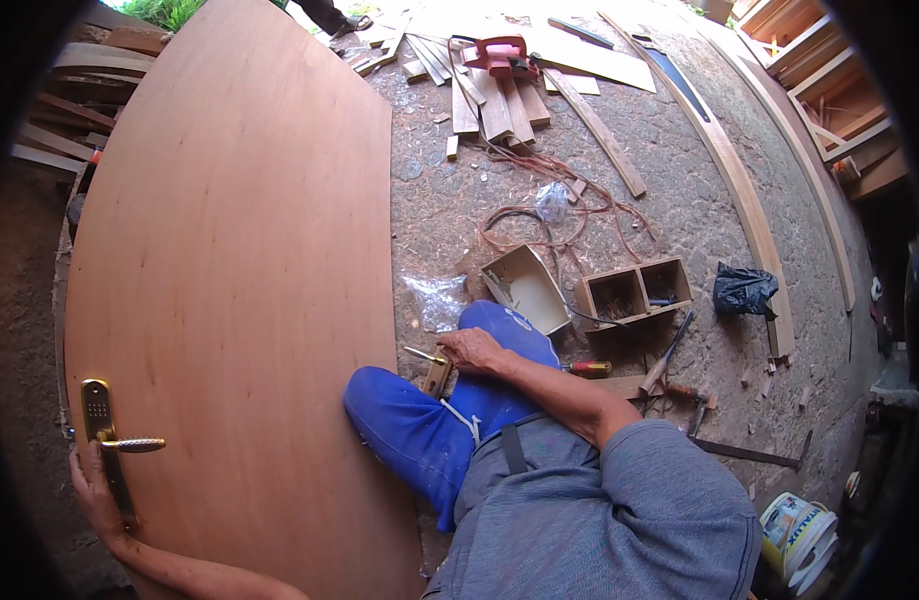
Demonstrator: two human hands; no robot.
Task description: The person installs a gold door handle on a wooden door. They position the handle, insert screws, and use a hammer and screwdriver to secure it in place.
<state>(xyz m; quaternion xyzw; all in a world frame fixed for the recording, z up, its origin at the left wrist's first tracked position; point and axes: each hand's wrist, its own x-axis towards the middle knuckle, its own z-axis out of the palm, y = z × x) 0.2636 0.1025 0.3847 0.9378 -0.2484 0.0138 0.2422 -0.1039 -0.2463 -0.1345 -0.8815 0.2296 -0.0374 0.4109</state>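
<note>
A pale brown wooden door (pixel 240 260) lies flat along my left side. Near its left edge sits a dark door handle (pixel 97 410), with a gold rim, a keypad and a patterned lever pointing right. My left hand (pixel 98 500) grips the lower part of its plate, fingers stretched up alongside it at the door's edge. Over my bent leg in blue trousers, my right hand (pixel 472 352) is closed on a brass-coloured door handle (pixel 437 375). Its thin lever sticks out to the left; the fingers hide part of it.
Right of my knee stand an open box (pixel 528 285) and a two-compartment wooden box (pixel 635 292). A screwdriver (pixel 588 369), a hammer (pixel 695 400) and a black bag (pixel 746 290) lie nearby. Farther off are a red power planer (pixel 502 56), looped cord, a saw (pixel 670 75) and long boards.
</note>
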